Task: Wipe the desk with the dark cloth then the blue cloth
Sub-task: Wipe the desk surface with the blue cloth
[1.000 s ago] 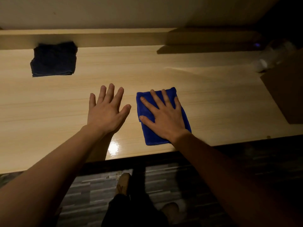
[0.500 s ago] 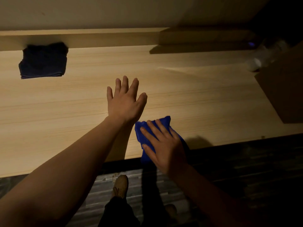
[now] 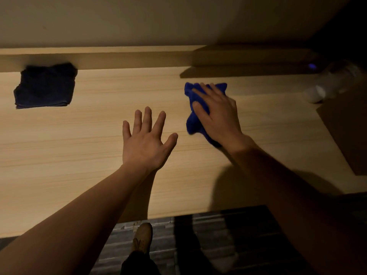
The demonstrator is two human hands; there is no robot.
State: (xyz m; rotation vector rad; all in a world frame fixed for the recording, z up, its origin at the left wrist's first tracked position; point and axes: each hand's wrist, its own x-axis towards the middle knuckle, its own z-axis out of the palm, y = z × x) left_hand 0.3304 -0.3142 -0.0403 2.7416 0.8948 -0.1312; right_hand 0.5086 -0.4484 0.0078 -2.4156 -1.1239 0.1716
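Note:
The blue cloth (image 3: 193,120) lies crumpled on the light wooden desk (image 3: 79,139), right of centre and toward the back. My right hand (image 3: 218,116) presses flat on top of it and covers most of it. My left hand (image 3: 147,141) rests palm down on the bare desk to the left of the blue cloth, fingers spread and holding nothing. The dark cloth (image 3: 45,86) lies folded at the back left of the desk, against the raised back ledge, away from both hands.
A raised wooden ledge (image 3: 119,58) runs along the back of the desk. A pale plastic bottle (image 3: 325,86) lies at the back right beside a dark brown box (image 3: 349,126). The desk's front edge is near my shoe (image 3: 142,237) on the striped floor.
My right hand has pushed the blue cloth from the desk's front edge away toward the back right. My left hand stays flat on the desk, near the middle.

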